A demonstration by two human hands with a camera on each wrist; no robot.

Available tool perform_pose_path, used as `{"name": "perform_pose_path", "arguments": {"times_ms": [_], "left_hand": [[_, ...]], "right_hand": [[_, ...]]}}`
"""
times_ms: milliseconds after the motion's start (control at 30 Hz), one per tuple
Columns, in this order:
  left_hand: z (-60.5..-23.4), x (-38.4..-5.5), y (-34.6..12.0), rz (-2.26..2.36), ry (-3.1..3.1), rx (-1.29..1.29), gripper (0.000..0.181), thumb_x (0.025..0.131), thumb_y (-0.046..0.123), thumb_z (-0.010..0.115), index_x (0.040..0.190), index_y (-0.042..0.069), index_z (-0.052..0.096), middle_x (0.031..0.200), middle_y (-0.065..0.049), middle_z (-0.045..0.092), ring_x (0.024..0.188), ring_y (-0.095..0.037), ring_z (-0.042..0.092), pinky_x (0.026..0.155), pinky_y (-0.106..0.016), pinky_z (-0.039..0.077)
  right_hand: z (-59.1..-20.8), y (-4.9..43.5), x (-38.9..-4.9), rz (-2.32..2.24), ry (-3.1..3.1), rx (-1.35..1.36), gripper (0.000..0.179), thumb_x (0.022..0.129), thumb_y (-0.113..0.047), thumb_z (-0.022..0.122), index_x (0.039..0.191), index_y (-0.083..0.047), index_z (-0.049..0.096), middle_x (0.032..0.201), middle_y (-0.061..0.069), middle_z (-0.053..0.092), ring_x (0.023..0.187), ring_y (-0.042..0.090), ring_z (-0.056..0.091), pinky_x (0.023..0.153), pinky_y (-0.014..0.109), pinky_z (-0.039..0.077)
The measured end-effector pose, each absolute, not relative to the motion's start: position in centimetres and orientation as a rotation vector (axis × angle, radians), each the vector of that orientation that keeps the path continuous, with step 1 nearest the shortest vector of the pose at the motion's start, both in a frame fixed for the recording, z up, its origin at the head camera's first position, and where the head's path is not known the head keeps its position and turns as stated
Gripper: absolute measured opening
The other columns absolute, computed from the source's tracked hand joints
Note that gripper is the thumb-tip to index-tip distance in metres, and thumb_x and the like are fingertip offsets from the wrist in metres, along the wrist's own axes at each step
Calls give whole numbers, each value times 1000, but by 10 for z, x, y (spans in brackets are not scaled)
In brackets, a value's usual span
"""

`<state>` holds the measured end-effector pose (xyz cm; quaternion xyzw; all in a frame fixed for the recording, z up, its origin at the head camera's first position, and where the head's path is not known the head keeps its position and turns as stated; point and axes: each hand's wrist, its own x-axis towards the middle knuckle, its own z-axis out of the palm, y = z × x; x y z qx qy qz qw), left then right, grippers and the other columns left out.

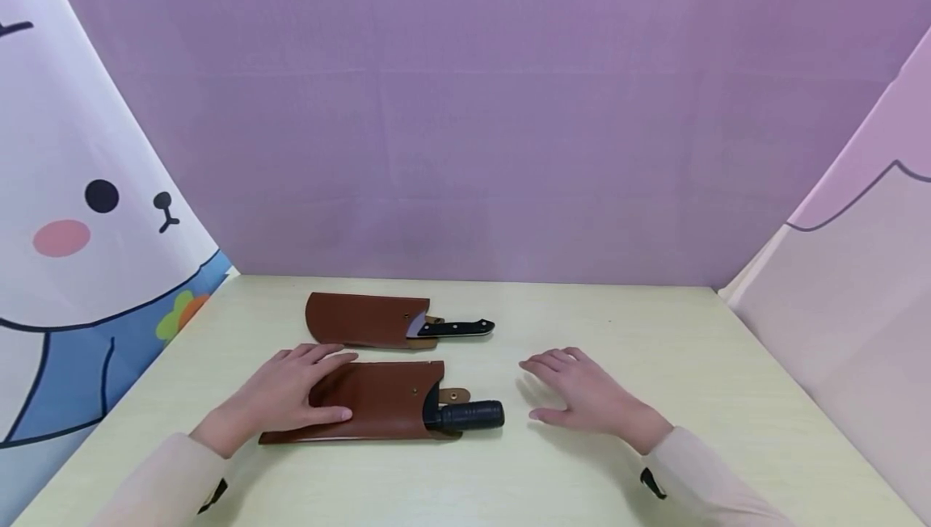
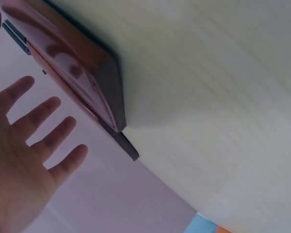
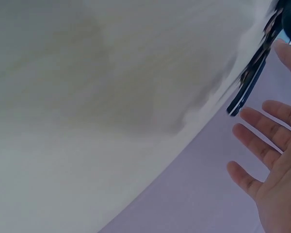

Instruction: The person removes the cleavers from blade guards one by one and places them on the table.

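Observation:
Two knives lie in brown leather sheaths on the table, handles to the right. The nearer sheath (image 1: pixel 385 402) is the larger, and from it sticks a thick black ribbed handle (image 1: pixel 473 415). Behind it, the farther sheath (image 1: pixel 364 319) holds a knife with a slim black riveted handle (image 1: pixel 458 329). My left hand (image 1: pixel 287 389) hovers over the left end of the nearer sheath; the left wrist view shows its fingers (image 2: pixel 46 114) spread, holding nothing. To the right of the handles, my right hand (image 1: pixel 585 394) hangs above the table with loosely extended fingers. Sheaths cover both blades almost wholly.
The pale wooden table (image 1: pixel 727 398) reaches back to a purple cloth wall (image 1: pixel 473 123). A printed cartoon panel (image 1: pixel 65 131) stands along the left edge, and a pink and white one (image 1: pixel 858 268) along the right.

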<state>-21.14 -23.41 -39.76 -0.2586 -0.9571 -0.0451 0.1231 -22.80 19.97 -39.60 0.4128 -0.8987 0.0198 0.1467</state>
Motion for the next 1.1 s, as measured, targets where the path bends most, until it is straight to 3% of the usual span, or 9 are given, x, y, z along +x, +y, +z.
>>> {"name": "perform_pose_path", "arguments": {"times_ms": [500, 1100], "left_hand": [[-397, -211, -219, -185, -2924, -805, 86, 66, 82, 47, 133, 28, 47, 132, -4, 50, 120, -28, 46, 92, -56, 38], [-406, -214, -216, -227, -2962, -893, 94, 61, 82, 52, 137, 28, 41, 138, -4, 43, 123, -31, 40, 88, -59, 39]], "right_hand": [[-388, 165, -220, 52, -2572, 1330, 59, 80, -54, 59, 126, -17, 52, 118, -5, 59, 112, 14, 53, 97, 38, 38], [-389, 132, -221, -1, -2536, 1472, 55, 82, -54, 56, 122, -16, 54, 111, -6, 60, 102, 11, 54, 93, 33, 40]]}}
